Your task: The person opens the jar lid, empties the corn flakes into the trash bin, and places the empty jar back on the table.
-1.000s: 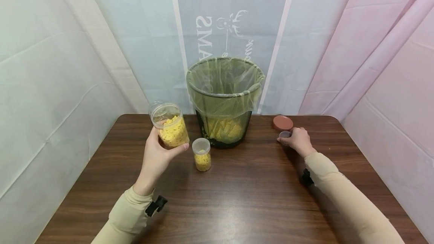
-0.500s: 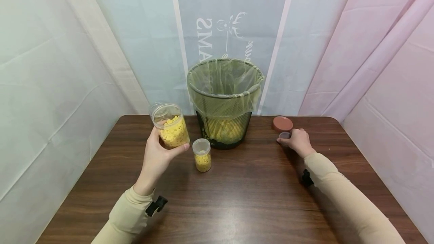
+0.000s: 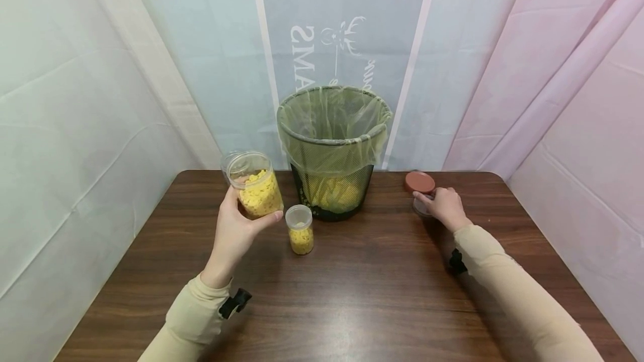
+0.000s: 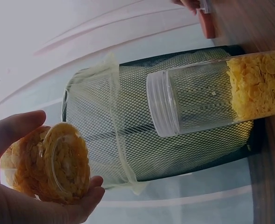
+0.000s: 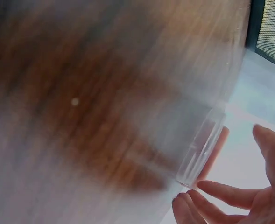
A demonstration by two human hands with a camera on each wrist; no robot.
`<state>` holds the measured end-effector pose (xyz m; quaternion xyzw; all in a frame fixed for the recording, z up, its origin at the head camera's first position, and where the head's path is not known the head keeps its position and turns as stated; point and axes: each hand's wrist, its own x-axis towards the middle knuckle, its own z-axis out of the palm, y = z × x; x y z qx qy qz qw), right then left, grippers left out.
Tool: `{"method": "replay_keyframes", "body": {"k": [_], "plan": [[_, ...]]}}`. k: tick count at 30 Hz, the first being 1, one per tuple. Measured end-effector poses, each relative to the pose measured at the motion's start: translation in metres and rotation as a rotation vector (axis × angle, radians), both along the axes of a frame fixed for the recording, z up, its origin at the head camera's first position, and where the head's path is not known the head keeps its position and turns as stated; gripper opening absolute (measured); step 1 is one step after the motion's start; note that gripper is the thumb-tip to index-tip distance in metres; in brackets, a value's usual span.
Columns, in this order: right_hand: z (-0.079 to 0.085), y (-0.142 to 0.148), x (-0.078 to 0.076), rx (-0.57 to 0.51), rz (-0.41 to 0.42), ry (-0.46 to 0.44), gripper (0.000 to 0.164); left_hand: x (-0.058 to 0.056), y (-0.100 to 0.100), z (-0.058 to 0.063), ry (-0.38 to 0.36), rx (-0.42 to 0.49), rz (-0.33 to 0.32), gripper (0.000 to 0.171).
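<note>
My left hand (image 3: 233, 236) grips a large clear jar (image 3: 261, 194), tilted above the table and partly filled with yellow flakes; the left wrist view shows its base. A narrower clear jar (image 3: 301, 233) stands upright to the right of it, holding flakes in its lower part. Whether this jar is capped I cannot tell. At the far right, my right hand (image 3: 446, 208) is at a small clear lid (image 3: 421, 208) on the table, close to a red-brown lid (image 3: 420, 181). In the right wrist view its fingers (image 5: 226, 193) are spread, without a visible grip.
A black mesh bin (image 3: 334, 149) with a yellow-green liner stands at the back middle, yellow material showing low inside. The brown table (image 3: 342, 295) ends at fabric walls behind and on both sides. A crumb (image 5: 75, 101) lies on the tabletop.
My right fingers have loosened from the clear lid and shifted slightly toward the red-brown lid, exposing more of the clear one. The left hand with the large jar moved slightly right.
</note>
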<state>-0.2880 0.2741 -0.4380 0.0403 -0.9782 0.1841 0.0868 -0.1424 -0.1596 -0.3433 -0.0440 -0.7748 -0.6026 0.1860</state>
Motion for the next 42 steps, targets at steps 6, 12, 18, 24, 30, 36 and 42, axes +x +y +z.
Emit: {"method": "replay_keyframes", "body": {"k": [6, 12, 18, 24, 30, 36, 42], "plan": [[0.01, 0.001, 0.007, -0.029, -0.033, 0.013, 0.063, -0.003, 0.002, 0.0, -0.007, 0.052, -0.011, 0.075], [0.023, -0.002, 0.017, -0.103, -0.06, 0.071, 0.059, -0.006, 0.005, 0.004, 0.002, 0.052, 0.002, 0.074], [0.036, -0.007, 0.023, -0.14, -0.043, 0.163, 0.06, -0.009, 0.008, 0.008, 0.006, 0.048, 0.014, 0.073], [0.054, -0.019, 0.031, -0.192, -0.023, 0.237, 0.048, -0.013, 0.01, 0.012, 0.009, 0.043, 0.013, 0.073], [0.071, -0.029, 0.038, -0.227, 0.009, 0.294, 0.044, -0.018, 0.013, 0.017, 0.033, 0.06, 0.001, 0.074], [0.088, -0.042, 0.04, -0.285, 0.057, 0.316, 0.038, -0.022, 0.015, 0.021, 0.05, 0.055, -0.003, 0.073], [0.102, -0.057, 0.032, -0.305, 0.092, 0.363, 0.037, -0.027, 0.016, 0.024, 0.068, -0.008, 0.01, 0.071]]}}
